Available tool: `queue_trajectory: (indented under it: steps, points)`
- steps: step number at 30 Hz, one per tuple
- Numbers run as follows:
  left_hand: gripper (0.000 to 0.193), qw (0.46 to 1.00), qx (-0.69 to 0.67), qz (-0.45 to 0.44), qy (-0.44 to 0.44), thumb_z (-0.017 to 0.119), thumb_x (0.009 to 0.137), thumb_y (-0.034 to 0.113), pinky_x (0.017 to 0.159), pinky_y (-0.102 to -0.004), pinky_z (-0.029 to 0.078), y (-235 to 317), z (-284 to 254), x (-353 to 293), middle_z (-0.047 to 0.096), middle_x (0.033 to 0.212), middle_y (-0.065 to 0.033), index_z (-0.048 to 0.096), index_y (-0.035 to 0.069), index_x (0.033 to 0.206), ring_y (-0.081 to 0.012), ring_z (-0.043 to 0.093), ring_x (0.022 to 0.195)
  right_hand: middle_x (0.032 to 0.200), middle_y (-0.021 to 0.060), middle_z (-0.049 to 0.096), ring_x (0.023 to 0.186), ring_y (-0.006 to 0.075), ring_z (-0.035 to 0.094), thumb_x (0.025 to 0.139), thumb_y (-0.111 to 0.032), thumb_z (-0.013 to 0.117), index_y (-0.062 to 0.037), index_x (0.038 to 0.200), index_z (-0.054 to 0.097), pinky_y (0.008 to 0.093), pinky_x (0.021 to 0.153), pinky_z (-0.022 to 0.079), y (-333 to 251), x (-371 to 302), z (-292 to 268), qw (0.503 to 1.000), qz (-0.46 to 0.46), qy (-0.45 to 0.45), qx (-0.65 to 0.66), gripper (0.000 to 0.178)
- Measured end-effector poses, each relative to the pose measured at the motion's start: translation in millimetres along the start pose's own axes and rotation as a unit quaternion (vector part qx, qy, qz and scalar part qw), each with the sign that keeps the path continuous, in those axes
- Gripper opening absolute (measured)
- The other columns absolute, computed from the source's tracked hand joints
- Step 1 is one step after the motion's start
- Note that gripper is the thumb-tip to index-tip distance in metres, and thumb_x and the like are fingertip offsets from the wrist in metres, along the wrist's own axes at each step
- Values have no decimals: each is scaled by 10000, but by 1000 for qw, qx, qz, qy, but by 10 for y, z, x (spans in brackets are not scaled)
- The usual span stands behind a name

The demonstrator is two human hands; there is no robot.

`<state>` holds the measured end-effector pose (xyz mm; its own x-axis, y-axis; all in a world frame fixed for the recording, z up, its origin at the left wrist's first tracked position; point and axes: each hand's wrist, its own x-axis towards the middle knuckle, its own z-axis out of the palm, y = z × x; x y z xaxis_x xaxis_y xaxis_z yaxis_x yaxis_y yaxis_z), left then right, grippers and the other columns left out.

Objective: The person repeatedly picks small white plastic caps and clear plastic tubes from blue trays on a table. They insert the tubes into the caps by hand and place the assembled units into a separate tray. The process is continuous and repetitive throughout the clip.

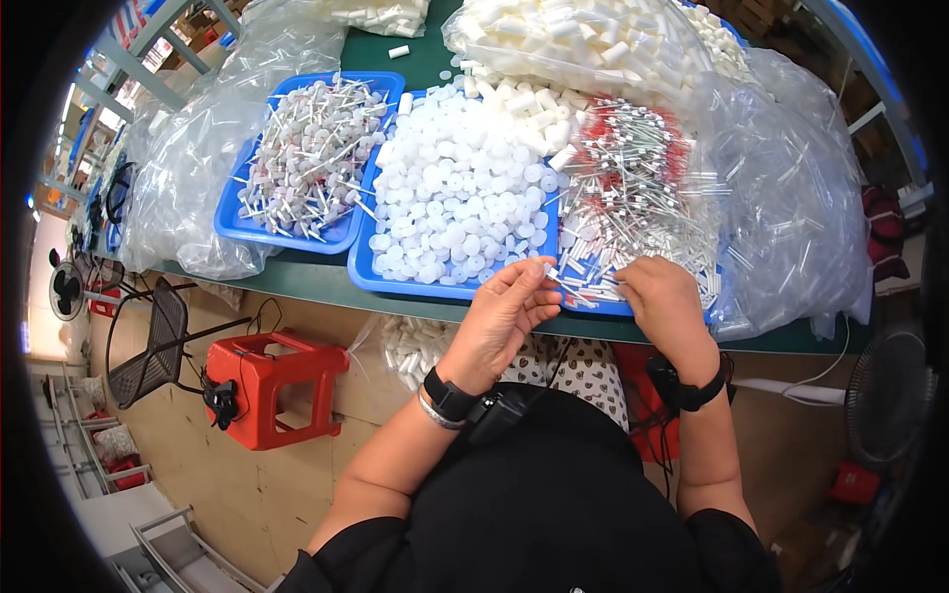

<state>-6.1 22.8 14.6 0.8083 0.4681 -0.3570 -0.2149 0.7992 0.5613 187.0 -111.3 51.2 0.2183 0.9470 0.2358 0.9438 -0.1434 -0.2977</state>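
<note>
My left hand (506,314) is closed in a pinch over the front edge of the blue trays, with a thin white stick (554,275) at its fingertips. To the right, my right hand (664,299) reaches down to a tray of loose parts. Its fingers are curled together, and whatever they hold is hidden. Beneath both hands lie short white sticks (633,240), with red-and-silver thin pins (633,148) heaped behind them. Beside my left hand, a blue tray (410,281) holds many translucent white round caps (450,212).
Another blue tray (229,222) at the left holds assembled pieces with stems and round caps (314,153). White foam-like cylinders (563,40) fill a bag at the back. Clear plastic bags (791,198) flank the green table. A red stool (272,385) and a black chair (148,356) stand left.
</note>
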Motion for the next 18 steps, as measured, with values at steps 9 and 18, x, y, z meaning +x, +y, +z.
queue_trajectory:
  steps: [9, 18]
  points:
    - [335, 1000, 14, 13, 16, 613, 985, 253, 873, -290, 559, -19, 41, 6, 649, 1038, -98, 586, 15, 1219, -176, 664, 991, 740, 71, 593, 769, 270, 605, 759, -114, 716, -72, 772, 655, 394, 721, 450, 32, 157, 127, 994, -77, -39, -69, 75]
    - [334, 998, -22, 38, 37, 595, 994, 230, 921, -308, 556, 1, 50, 20, 652, 1050, -117, 565, -5, 1231, -215, 656, 1049, 796, 68, 655, 758, 264, 621, 788, -91, 711, -58, 804, 668, 381, 723, 486, 32, 101, 37, 995, -89, 41, 33, 57]
